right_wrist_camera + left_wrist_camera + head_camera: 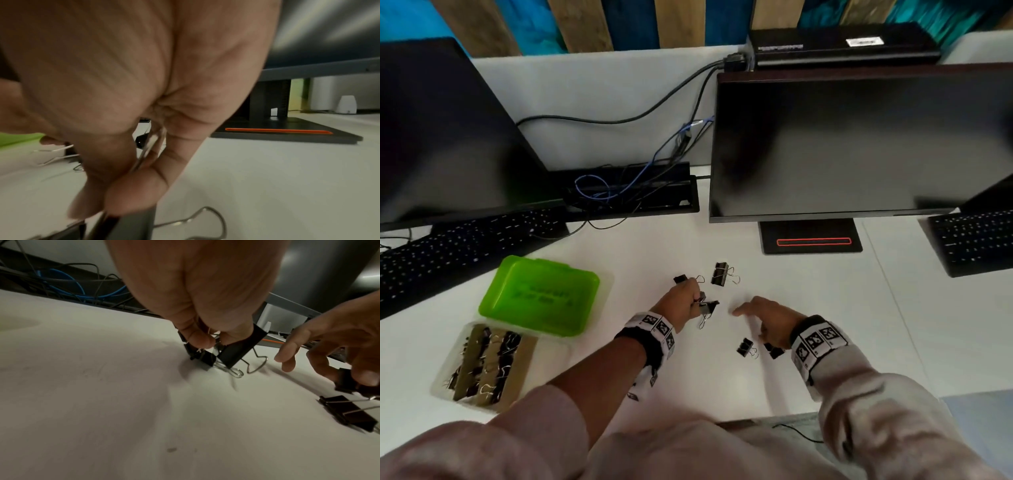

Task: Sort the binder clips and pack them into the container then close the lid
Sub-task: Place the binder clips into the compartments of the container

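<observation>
A white desk (640,246) is seen bearing loose black clips (720,274), a clear container (441,380) with its green lid (541,298), two keyboards (448,253) and a monitor stand (812,240).

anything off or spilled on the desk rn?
Nothing damaged. A few binder clips lie loose on the white desk: one ahead of the hands, one beside the right hand. The left hand grips several clips. The green lid lies open beside the clear container.
</observation>
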Demonstrator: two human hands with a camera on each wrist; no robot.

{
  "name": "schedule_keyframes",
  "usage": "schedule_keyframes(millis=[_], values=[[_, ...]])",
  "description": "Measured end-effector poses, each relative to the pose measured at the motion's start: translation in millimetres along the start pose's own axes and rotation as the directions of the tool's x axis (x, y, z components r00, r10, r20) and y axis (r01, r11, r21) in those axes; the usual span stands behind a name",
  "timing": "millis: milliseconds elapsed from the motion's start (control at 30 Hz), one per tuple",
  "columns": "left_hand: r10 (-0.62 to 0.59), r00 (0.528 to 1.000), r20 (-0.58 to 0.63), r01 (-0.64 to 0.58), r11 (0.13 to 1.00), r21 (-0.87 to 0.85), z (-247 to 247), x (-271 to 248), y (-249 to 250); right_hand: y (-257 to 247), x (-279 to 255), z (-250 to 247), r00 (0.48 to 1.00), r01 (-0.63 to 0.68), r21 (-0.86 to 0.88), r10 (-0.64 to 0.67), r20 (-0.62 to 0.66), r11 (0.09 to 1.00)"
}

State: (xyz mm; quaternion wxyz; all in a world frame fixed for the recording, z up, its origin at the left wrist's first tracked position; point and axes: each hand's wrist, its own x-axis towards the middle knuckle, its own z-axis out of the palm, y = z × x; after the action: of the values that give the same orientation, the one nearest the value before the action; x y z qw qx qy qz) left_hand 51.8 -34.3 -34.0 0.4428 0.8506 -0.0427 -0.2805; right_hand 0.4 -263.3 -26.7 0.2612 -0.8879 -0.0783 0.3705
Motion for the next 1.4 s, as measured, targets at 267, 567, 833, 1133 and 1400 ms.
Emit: schedule_keyframes(millis=[267,567,833,1133,1400], values=[[0.021,0.959,0.284,-0.16,0.865,0.475,-6,20,40,-20,-3,32,0.982,0.139,-0.156,-0.117,0.145,0.978],[0.015,0.919,0.394,-0.282,0.725,0.629,4,27,61,-10,4,6,0.955,-0.111,0.077,0.127,-0.269,0.991],[0.003,0.946,0.323,-0.244,0.661,0.709,12,5,38,-29,20,6,0.947,-0.077,0.116,0.109,-0.303,0.99],[-0.08,0.993,0.088,0.026,0.869,0.494,-22,-27,12,-58,39,-4,0.969,-0.053,0.149,0.087,-0.231,0.987],[-0.015,0.963,-0.271,0.072,0.977,0.201,-74,-90,-25,-150,76,-2,0.979,0.146,0.025,-0.141,-0.147,0.989]])
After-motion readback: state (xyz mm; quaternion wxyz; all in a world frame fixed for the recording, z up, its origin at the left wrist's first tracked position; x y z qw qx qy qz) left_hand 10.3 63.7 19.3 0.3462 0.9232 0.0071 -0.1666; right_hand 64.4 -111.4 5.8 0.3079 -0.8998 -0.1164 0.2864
